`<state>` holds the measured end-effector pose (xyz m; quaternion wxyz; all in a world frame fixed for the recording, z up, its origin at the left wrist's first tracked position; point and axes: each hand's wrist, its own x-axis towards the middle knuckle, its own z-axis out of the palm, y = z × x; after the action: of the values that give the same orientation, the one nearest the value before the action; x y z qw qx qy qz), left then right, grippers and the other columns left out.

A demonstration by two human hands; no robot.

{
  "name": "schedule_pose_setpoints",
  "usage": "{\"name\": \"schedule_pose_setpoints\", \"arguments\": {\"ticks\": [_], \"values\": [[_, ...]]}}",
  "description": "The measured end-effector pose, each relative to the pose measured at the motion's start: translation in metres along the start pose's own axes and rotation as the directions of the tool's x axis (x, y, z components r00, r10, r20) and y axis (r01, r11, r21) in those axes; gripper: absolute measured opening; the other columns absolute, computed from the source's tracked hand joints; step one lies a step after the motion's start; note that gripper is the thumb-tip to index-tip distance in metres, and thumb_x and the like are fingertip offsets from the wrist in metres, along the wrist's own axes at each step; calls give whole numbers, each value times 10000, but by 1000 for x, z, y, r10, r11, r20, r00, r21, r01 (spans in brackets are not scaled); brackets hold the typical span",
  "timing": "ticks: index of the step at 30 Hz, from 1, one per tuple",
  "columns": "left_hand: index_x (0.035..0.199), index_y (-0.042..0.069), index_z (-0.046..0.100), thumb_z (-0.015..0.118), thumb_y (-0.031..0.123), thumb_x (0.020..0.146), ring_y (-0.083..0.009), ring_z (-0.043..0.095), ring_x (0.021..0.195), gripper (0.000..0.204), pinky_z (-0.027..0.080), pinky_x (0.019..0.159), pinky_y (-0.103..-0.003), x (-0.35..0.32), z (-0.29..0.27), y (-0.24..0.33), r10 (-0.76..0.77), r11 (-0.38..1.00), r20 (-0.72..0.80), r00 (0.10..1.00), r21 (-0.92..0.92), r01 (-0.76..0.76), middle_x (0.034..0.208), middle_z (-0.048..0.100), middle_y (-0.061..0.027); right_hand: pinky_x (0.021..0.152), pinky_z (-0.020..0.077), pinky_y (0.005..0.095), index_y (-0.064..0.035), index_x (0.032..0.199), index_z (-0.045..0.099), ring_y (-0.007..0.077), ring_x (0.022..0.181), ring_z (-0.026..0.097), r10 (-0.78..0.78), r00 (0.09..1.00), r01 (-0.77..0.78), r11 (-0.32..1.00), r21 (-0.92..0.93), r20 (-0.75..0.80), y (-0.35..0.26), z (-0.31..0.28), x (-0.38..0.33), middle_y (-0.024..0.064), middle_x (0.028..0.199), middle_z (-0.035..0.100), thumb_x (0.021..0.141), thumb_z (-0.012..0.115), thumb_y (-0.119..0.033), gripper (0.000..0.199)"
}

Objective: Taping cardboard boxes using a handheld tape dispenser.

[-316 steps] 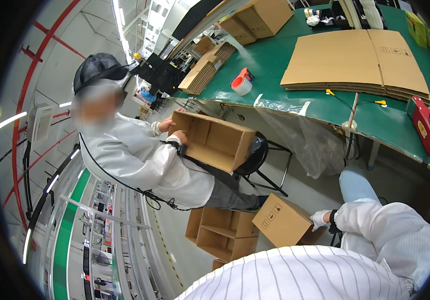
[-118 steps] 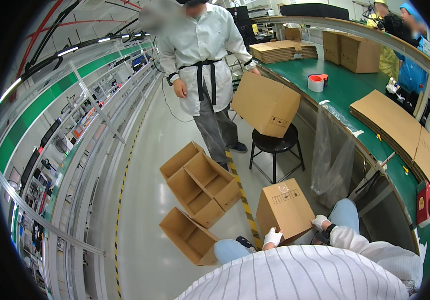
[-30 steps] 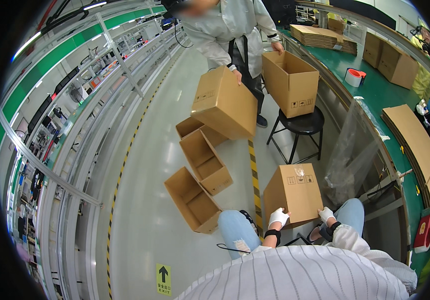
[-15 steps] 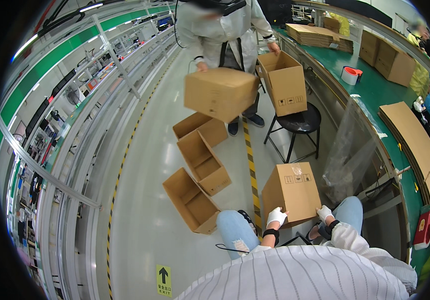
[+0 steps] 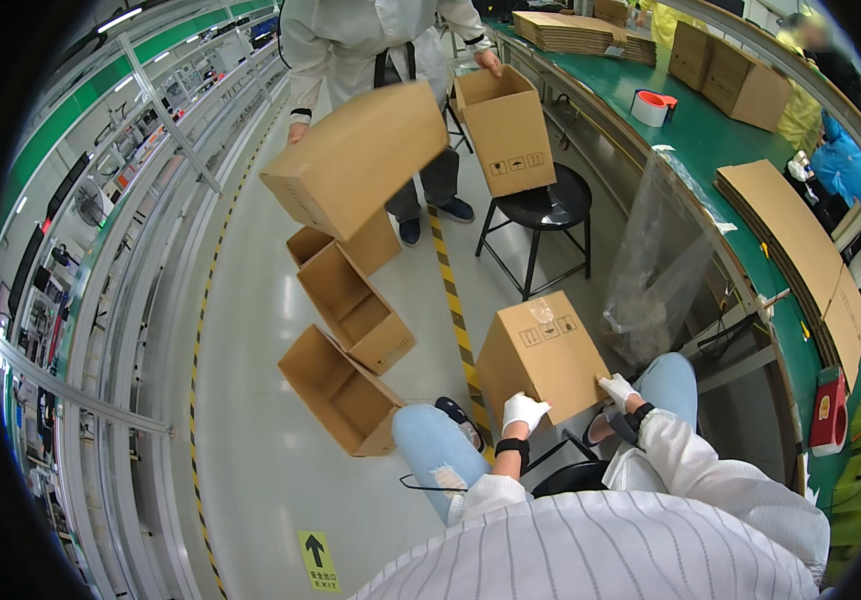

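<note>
A brown cardboard box [image 5: 561, 368] is tilted between my knees, its printed symbols and a strip of clear tape showing near the far edge. My left hand [image 5: 526, 411], in a white glove with a black wristband, grips the box's near left edge. At the near right corner my right hand [image 5: 618, 391], gloved alike, has its fingers curled against the cardboard. Both thumbs lie along the edge, while some fingertips are hidden behind the box.
A co-worker holds a blurred box [image 5: 361, 150] and touches an open box [image 5: 506, 130] on a black stool [image 5: 541, 205]. Several open boxes [image 5: 341, 390] stand on the floor, left. The green bench [image 5: 691, 145] carries a tape roll [image 5: 653, 107], flat cardboard [image 5: 801, 260] and a red tape dispenser [image 5: 830, 412].
My box and both hands have shifted left in view, and the box has turned and tilted slightly. The co-worker's box has swung left and tipped. The whole scene has shifted left.
</note>
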<state>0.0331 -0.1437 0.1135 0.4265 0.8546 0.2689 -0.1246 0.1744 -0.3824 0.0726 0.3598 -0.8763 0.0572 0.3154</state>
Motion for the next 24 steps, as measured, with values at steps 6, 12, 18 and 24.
{"name": "schedule_pose_setpoints", "arguments": {"ticks": [6,12,18,24], "values": [[1048,-106,614,666,634,688,-322,630,1007,825,484,891,-340,1,20,-19,164,966,58,985,192,-172,1024,658,-234,877,484,379,96,1184,528,371,1071,605,-83,983,78,996,-37,-164,-18,7,-18,271,1139,617,720,749,-505,791],[1118,-100,614,652,695,669,-333,588,1111,914,450,963,-337,-14,10,10,70,965,108,992,243,-94,1230,562,-273,841,493,395,77,1090,561,369,1007,630,-56,986,53,998,-20,-155,-24,-4,-31,267,1047,642,718,755,-496,711],[1187,-126,541,735,618,644,-343,605,1084,941,482,927,-359,-17,6,4,-27,982,32,999,190,20,1197,577,-285,847,492,395,68,1106,557,374,1019,622,-88,982,81,995,-53,-170,-27,7,-25,267,1078,633,709,761,-482,708],[1115,-51,619,742,602,652,-340,635,1020,810,516,862,-383,-18,-6,21,-129,966,74,989,235,108,1097,645,-230,890,481,389,71,1149,546,372,1063,606,-113,982,101,991,-81,-153,-29,2,-36,275,1115,620,656,794,-488,785]]}}
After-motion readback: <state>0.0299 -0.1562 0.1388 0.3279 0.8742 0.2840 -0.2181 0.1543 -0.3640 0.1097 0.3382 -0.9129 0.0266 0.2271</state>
